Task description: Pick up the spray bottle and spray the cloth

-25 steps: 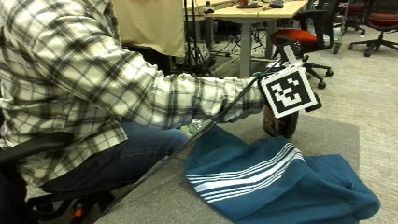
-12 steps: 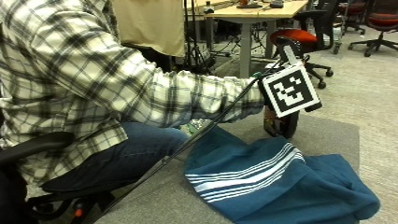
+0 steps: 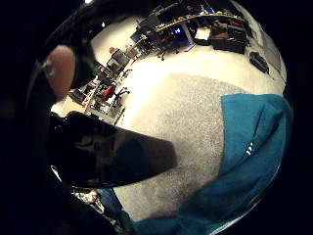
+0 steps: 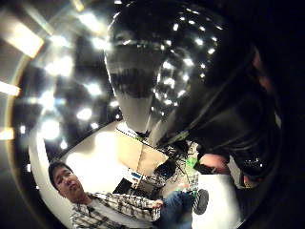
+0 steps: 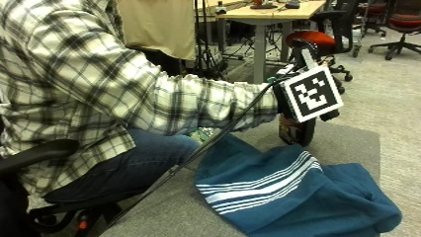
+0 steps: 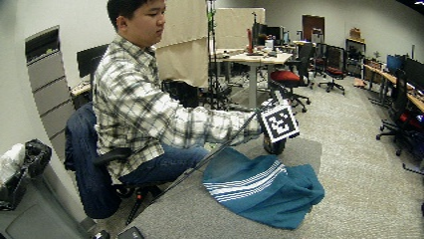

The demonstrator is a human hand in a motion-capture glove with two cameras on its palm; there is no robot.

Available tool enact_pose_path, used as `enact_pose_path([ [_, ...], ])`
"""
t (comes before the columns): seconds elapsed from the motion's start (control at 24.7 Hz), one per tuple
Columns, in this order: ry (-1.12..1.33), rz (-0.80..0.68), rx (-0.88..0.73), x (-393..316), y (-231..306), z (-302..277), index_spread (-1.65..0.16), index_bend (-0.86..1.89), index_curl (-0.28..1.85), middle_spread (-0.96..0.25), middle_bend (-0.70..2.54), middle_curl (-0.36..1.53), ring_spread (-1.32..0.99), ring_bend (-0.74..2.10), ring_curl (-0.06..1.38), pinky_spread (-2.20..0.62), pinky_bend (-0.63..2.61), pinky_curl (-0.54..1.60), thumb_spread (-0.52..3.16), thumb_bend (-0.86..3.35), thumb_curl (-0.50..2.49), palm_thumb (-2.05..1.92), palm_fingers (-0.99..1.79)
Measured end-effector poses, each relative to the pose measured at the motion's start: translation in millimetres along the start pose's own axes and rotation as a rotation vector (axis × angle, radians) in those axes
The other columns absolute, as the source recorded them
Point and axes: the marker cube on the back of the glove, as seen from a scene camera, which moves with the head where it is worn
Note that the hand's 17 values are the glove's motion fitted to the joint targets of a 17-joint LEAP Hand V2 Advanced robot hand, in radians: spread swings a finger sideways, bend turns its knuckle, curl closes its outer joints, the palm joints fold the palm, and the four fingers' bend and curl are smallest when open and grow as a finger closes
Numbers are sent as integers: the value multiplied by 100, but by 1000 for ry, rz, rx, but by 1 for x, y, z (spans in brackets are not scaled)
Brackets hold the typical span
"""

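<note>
— Gripping anything yet, is the gloved right hand (image 5: 289,96)?

— The person's fingers are wrapping round the dark spray bottle (image 5: 297,131), it seems; in the thumb-side palm view the glossy bottle body is filling most of the picture with fingers curling against it. From the outside view the hand is mostly hiding behind its own gear, so the judgement is resting mainly on the palm views.

— And where is the bottle sitting?

— It is standing at, or just lifting off, the grey table (image 5: 355,143), right at the far edge of the blue cloth (image 5: 296,192). Whether its base is touching the table is not showing. The cloth, with its white stripes, is lying crumpled on the table just beside the bottle.

— What is worrying the observer from here?

— 2 things. The nozzle direction is not visible, so the person may be aiming away from the cloth and wetting the table instead. Also, the bottle's surface is looking slick and rounded; if a finger is shifting up to the trigger while the others are carrying the weight, the bottle may be tilting or slipping down onto the cloth.

— And the task's progress?

— Only the pick-up is being attempted; spraying is not yet begun.
</note>
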Motion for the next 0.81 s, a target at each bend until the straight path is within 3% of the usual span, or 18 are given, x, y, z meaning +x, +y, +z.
enact_pose_path([
  [0.28, 163, 14, -107, -2, 16, -16, -35, 10, 48, -12, 34, 44, -6, 38, 46, 11, 38, 44, 65, -8, 73, 81, 5],
  [0.61, 563, 91, -153, -13, 92, -90, -40, 12, 37, -12, 14, 35, 1, 29, 34, 18, 43, 36, 84, -5, 64, 60, -7],
  [0.81, 918, 165, -225, -51, 227, -184, -40, 14, 34, -11, 9, 30, 5, 29, 33, 20, 54, 37, 93, -2, 63, 61, -8],
])
